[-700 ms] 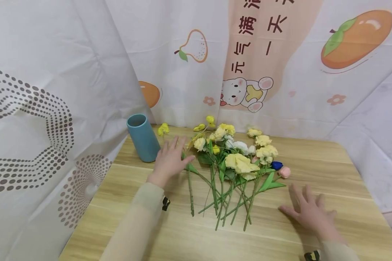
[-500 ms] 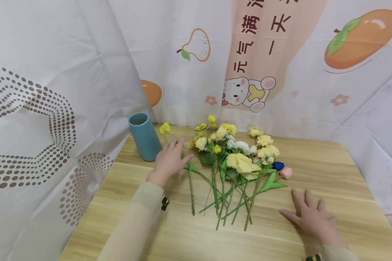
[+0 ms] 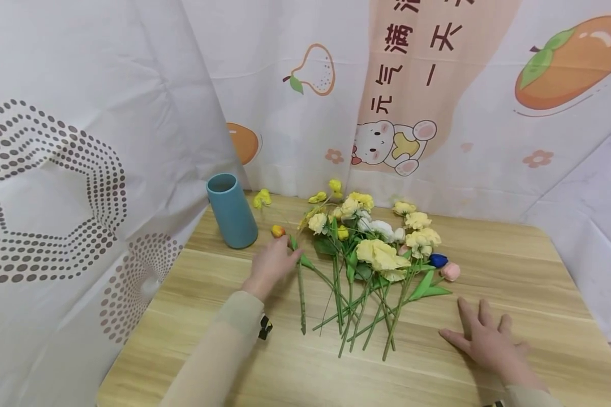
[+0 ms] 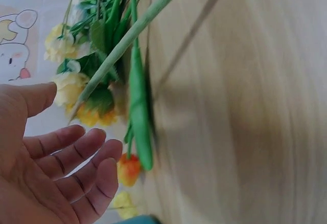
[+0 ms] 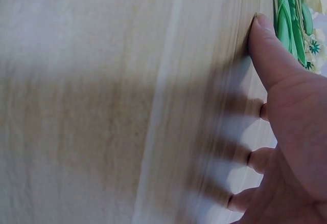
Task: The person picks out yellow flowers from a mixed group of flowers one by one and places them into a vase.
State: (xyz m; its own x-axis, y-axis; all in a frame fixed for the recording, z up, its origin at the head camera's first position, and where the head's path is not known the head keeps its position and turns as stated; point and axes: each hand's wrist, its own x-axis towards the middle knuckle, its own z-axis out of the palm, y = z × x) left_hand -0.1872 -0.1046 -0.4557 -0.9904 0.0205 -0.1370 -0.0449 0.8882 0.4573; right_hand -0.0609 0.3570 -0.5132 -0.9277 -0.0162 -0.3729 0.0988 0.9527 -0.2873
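My left hand (image 3: 272, 264) reaches over the left side of a pile of artificial flowers (image 3: 382, 255), fingers loosely bent. In the left wrist view, a gap shows between thumb and fingers, and a green stem (image 4: 127, 37) runs toward that gap without being pinched. Just beyond the fingers lies an orange-red tulip (image 3: 278, 230), with a long green leaf (image 4: 139, 106) beside it. My right hand (image 3: 489, 339) is spread at the table's right, fingertips on or close to the wood, holding nothing. A pink tulip (image 3: 450, 271) and a blue one (image 3: 438, 260) are the nearest flowers to it.
A blue vase (image 3: 232, 212) stands upright at the back left of the wooden table (image 3: 519, 254), close to my left hand. Behind it is a yellow blossom (image 3: 262, 198). A printed curtain (image 3: 280, 130) hangs along the back edge.
My left hand has lowered and its fingers have bent more, exposing the orange-red tulip. My right hand barely moves. The whole head view has shifted slightly, so things appear farther right.
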